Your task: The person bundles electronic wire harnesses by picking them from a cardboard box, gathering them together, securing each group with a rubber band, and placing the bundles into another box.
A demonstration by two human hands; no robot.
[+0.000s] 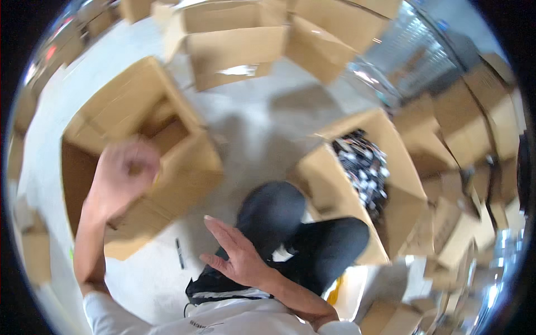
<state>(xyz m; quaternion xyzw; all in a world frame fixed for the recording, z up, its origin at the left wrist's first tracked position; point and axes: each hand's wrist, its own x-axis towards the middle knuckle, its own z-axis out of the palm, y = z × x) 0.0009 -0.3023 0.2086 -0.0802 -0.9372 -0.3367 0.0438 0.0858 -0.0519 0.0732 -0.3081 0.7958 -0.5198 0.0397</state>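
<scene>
My left hand [124, 170] is blurred and raised over the open cardboard box [120, 109] at the left. Its fingers look curled; whether anything is in them is hidden by the blur. My right hand [235, 251] hovers above my knees with flat, spread fingers and holds nothing. It sits between the left box and a second open cardboard box [335, 187] at the right, which is filled with small dark and white items [363, 167].
A black marker [180, 253] lies on the pale floor near my left knee. More cardboard boxes [234, 39] stand at the back, and several flattened or stacked cartons [474, 123] crowd the right side. Clear plastic wrap [402, 50] shows at the upper right.
</scene>
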